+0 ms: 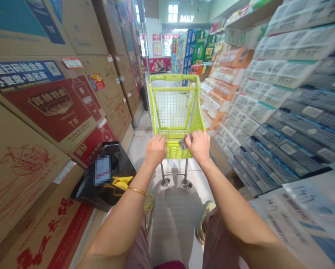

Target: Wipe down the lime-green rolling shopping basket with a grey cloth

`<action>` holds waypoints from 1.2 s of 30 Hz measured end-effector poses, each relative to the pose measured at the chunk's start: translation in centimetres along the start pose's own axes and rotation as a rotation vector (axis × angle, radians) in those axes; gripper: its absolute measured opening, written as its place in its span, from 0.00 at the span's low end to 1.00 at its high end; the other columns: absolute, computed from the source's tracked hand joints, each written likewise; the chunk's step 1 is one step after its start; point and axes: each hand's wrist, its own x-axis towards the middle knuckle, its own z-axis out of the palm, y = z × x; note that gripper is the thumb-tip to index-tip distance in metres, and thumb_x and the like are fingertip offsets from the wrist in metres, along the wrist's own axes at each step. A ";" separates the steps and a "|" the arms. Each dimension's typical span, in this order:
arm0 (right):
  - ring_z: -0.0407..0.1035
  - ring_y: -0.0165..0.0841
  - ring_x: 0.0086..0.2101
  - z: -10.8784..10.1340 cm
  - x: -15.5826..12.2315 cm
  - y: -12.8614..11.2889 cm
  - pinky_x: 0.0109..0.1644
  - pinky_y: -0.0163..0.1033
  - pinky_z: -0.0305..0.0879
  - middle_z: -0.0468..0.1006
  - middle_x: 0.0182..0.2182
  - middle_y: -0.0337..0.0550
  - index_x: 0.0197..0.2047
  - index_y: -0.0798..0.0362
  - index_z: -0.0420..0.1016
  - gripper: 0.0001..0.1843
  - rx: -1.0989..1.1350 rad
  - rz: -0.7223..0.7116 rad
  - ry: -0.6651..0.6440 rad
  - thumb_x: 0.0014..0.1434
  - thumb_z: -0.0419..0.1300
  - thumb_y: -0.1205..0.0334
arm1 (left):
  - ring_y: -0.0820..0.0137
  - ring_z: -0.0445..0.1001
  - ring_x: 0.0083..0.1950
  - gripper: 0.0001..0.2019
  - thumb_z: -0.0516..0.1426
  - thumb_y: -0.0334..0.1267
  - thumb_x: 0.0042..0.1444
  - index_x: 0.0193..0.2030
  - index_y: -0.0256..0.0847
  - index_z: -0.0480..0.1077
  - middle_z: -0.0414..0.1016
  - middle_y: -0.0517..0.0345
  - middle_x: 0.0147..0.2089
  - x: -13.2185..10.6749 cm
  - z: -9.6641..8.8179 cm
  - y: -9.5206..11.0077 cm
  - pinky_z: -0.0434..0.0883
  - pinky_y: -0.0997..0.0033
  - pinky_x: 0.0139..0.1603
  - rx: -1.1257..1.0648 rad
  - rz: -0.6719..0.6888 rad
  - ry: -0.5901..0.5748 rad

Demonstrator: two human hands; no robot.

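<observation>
A lime-green plastic shopping cart (175,77) stands straight ahead of me, its mesh basket on thin metal legs with small wheels. My left hand (156,150) is closed over the left end of the cart's near edge. At the right end, my right hand (199,146) is wrapped round the same edge. By the right thumb sits a small grey crumpled thing (183,143), perhaps cloth; whether the fingers pinch it I cannot tell. The bar under both palms is hidden. Nothing shows inside the visible part of the basket.
Stacked cardboard cartons (68,108) line the left side. A black bag (86,188) with a yellow item leans against them, close to my left arm. On the right rise piled packs of tissue (257,101). Pale tiled floor (178,209) runs ahead towards green and blue boxes (199,50).
</observation>
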 end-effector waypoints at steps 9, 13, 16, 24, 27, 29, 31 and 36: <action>0.60 0.40 0.38 -0.3 -0.9 -3.4 0.40 0.43 0.49 0.73 0.34 0.48 0.34 0.53 0.71 0.18 0.065 -0.001 0.007 0.63 0.48 0.50 | 0.63 0.67 0.41 0.13 0.45 0.33 0.64 0.33 0.39 0.68 0.71 0.51 0.35 -0.2 0.7 1.8 0.64 0.64 0.43 -0.086 0.017 0.015; 0.59 0.40 0.39 0.2 -1.7 -4.9 0.41 0.43 0.50 0.72 0.38 0.49 0.37 0.53 0.71 0.17 0.097 -0.057 0.025 0.62 0.50 0.50 | 0.63 0.66 0.38 0.14 0.44 0.32 0.63 0.30 0.39 0.67 0.70 0.50 0.32 -0.2 1.2 2.0 0.63 0.63 0.41 -0.122 -0.039 0.009; 0.59 0.40 0.39 0.8 -1.9 -4.9 0.41 0.43 0.50 0.72 0.40 0.49 0.37 0.52 0.71 0.15 0.095 -0.116 0.044 0.62 0.50 0.51 | 0.63 0.65 0.38 0.15 0.43 0.31 0.64 0.31 0.39 0.67 0.70 0.51 0.32 -0.3 1.2 1.6 0.63 0.64 0.41 -0.132 -0.040 -0.004; 0.58 0.41 0.39 1.3 -0.8 -0.9 0.42 0.43 0.52 0.71 0.37 0.49 0.36 0.54 0.69 0.10 0.089 -0.098 0.097 0.60 0.51 0.57 | 0.64 0.66 0.40 0.14 0.43 0.34 0.65 0.36 0.38 0.68 0.72 0.52 0.36 0.0 1.3 0.9 0.63 0.64 0.43 -0.152 0.015 -0.066; 0.58 0.41 0.40 1.0 -0.5 0.2 0.43 0.44 0.53 0.71 0.38 0.50 0.38 0.55 0.69 0.10 0.109 -0.034 0.105 0.59 0.51 0.58 | 0.64 0.66 0.40 0.14 0.44 0.33 0.65 0.35 0.38 0.68 0.72 0.51 0.36 0.2 1.4 1.3 0.62 0.64 0.43 -0.156 -0.007 -0.084; 0.58 0.41 0.40 0.8 -0.5 0.2 0.44 0.44 0.53 0.71 0.39 0.50 0.40 0.55 0.68 0.11 0.128 -0.016 0.109 0.60 0.50 0.59 | 0.64 0.66 0.41 0.13 0.44 0.33 0.65 0.35 0.38 0.68 0.72 0.51 0.36 0.2 1.4 1.6 0.62 0.64 0.43 -0.166 -0.021 -0.085; 0.58 0.41 0.40 0.7 -0.7 -0.5 0.44 0.45 0.53 0.71 0.39 0.50 0.41 0.55 0.69 0.12 0.129 0.007 0.112 0.61 0.49 0.58 | 0.64 0.66 0.41 0.13 0.44 0.32 0.64 0.35 0.39 0.68 0.71 0.51 0.36 0.2 1.3 1.8 0.62 0.64 0.43 -0.177 -0.028 -0.078; 0.57 0.40 0.40 0.7 -1.7 -3.8 0.42 0.45 0.51 0.71 0.41 0.50 0.41 0.53 0.71 0.16 0.117 -0.066 0.077 0.64 0.46 0.55 | 0.64 0.66 0.40 0.13 0.44 0.32 0.64 0.32 0.39 0.67 0.70 0.51 0.35 0.2 1.5 2.0 0.61 0.64 0.42 -0.190 -0.028 -0.063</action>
